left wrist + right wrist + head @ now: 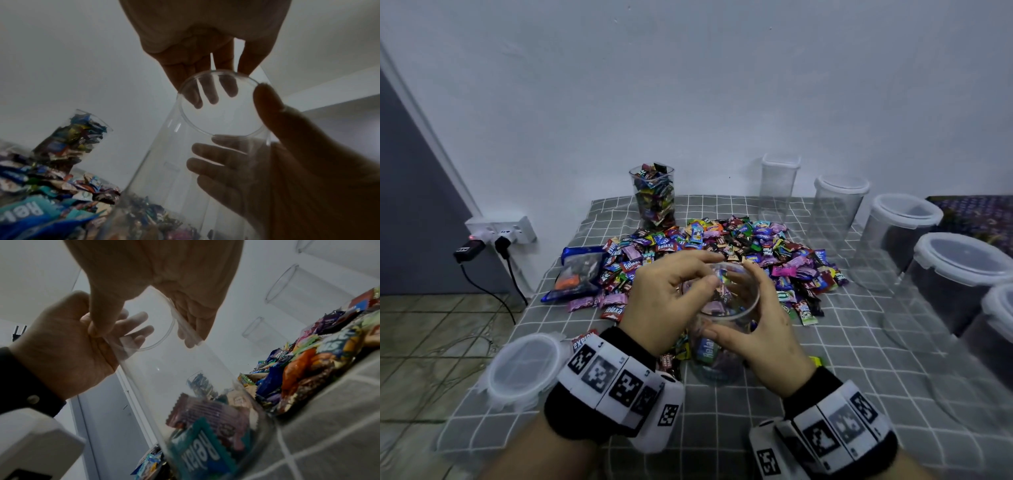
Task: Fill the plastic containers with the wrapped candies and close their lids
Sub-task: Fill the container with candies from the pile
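Observation:
A clear round container (717,363) stands on the checked cloth close in front of me, with a few wrapped candies (205,426) at its bottom. My right hand (760,335) grips its upper wall, thumb on the near side and fingers round the far side. My left hand (671,294) hovers over the open mouth, and in the left wrist view its fingers (207,91) hang straight and empty just inside the rim. The loose candy pile (739,253) lies right behind the container.
A filled, lidless container (654,195) stands at the back by the wall. Several empty lidded containers (897,233) line the right side. A loose white lid (524,368) lies near the left table edge. A blue bag (578,270) lies left of the pile.

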